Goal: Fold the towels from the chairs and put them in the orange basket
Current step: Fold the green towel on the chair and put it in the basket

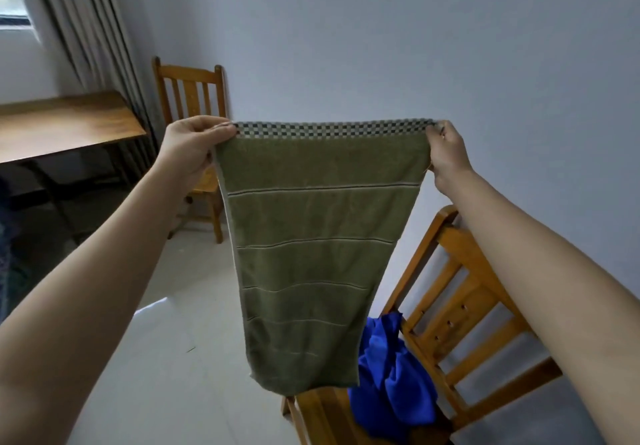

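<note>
An olive-green towel [308, 254] with thin pale stripes and a checkered top hem hangs stretched in the air in front of me. My left hand [194, 143] pinches its top left corner and my right hand [446, 150] pinches its top right corner. The towel's lower end hangs just above a wooden chair [460, 306] at the lower right. A crumpled blue towel [391, 375] lies on that chair's seat against its slatted back. The orange basket is not in view.
A second wooden chair [190, 94] stands against the far wall, partly behind my left hand. A wooden table [65, 125] sits at the left beside grey curtains [86, 28] and a window. The floor [166, 323] is pale glossy tile.
</note>
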